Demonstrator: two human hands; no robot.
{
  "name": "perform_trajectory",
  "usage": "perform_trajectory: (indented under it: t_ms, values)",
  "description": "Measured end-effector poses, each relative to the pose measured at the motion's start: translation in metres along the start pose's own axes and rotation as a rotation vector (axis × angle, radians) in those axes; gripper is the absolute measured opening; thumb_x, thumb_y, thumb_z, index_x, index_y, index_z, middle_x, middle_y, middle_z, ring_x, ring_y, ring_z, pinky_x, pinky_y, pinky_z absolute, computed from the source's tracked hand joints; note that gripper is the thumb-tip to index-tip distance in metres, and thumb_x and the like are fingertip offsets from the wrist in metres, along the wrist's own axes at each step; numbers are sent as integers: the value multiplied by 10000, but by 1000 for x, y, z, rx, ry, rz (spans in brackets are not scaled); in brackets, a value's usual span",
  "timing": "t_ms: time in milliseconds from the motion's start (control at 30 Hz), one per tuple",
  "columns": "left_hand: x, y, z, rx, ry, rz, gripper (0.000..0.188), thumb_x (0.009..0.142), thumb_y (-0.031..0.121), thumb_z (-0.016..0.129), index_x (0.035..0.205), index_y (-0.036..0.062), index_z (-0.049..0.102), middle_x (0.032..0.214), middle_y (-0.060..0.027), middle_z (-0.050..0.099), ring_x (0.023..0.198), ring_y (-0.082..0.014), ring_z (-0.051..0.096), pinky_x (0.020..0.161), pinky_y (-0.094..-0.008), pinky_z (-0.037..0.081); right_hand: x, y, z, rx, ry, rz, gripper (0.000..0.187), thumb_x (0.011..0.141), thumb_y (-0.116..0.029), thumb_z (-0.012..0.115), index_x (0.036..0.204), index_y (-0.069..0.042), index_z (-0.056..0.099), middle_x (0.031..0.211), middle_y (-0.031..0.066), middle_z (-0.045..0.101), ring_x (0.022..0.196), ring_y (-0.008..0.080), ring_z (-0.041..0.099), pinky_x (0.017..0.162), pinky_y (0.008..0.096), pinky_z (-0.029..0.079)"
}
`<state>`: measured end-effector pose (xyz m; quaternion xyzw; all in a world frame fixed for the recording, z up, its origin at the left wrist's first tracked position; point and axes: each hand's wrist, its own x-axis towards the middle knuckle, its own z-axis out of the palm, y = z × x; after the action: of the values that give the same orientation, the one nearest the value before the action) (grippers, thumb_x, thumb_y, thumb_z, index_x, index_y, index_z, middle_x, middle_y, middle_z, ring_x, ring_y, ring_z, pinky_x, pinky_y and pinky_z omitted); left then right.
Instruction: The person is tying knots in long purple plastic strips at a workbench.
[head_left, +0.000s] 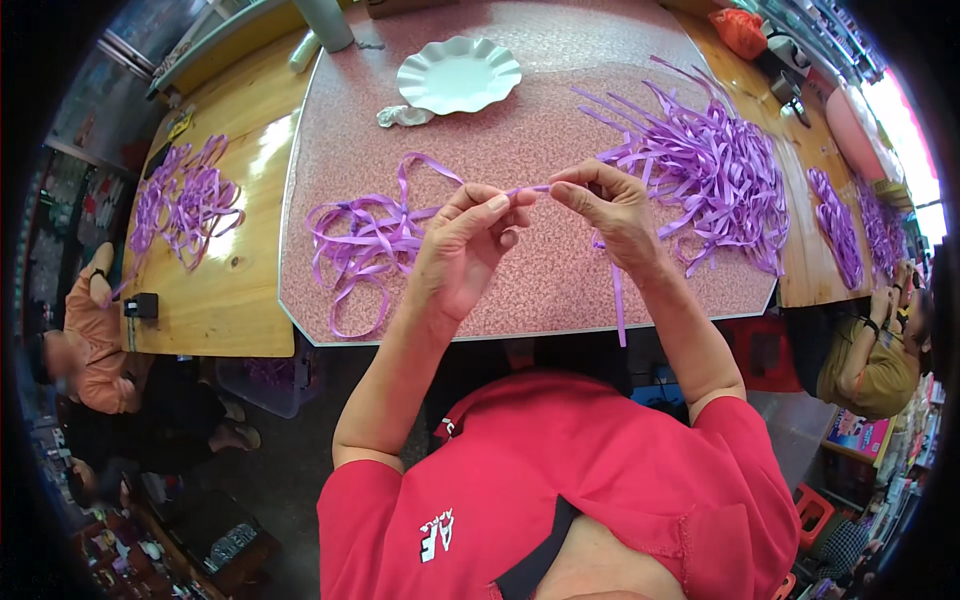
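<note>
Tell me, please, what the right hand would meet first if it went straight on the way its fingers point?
Most likely the left hand: the right hand points left along the purple ribbon pinched between them, their fingertips nearly touching.

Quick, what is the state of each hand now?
Left hand: closed, pinching the thin purple plastic ribbon strip.
Right hand: closed, pinching the same strip.

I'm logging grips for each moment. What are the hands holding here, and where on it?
Both hold one purple ribbon strip. The left hand and right hand each pinch it between thumb and fingertips, close together, and one end hangs below the right hand.
</note>
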<state>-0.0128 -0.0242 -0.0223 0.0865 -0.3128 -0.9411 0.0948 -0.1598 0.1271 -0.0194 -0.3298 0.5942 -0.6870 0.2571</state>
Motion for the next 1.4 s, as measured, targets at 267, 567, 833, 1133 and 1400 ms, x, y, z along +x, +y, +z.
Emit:
perform_trajectory:
  t_ms: [267,567,833,1133,1400]
  values:
    - [16,-18,12,957,177,814,129,889,52,671,1005,58,614,997,-92,698,955,-197,626,826,-320,439,-13,5,29,-174,134,-96,161,917,-208,720,930,-48,713,765,-53,580,635,15,452,548,179,331]
    - [13,-1,12,1546,-123,984,226,790,-28,694,965,66,585,993,-101,625,966,-292,611,821,-388,464,-6,-9,10,386,-115,515,190,924,-263,705,884,-80,679,682,-77,484,529,4,346,441,177,234]
    - [13,-14,5,1317,-49,946,198,836,-11,686,980,73,579,1006,-65,589,964,-202,599,827,-338,463,-9,-7,20,435,-50,521,111,899,-187,714,910,-83,678,689,-76,503,524,-4,352,441,167,234]
    - [10,-29,-1,-39,-39,115,106,976,145,598,1035,57,606,972,-39,653,926,-113,613,865,-308,488,-17,7,35,53,91,-68,47,913,-92,666,932,-49,661,763,-44,565,609,23,468,492,198,349]
    - [7,-15,6,141,72,120,149,953,122,623,1065,24,640,1015,-59,667,946,-134,630,849,-296,514,-1,-9,10,-753,-71,-790,288,738,43,751,998,-67,694,856,73,622,690,194,638,567,292,509]
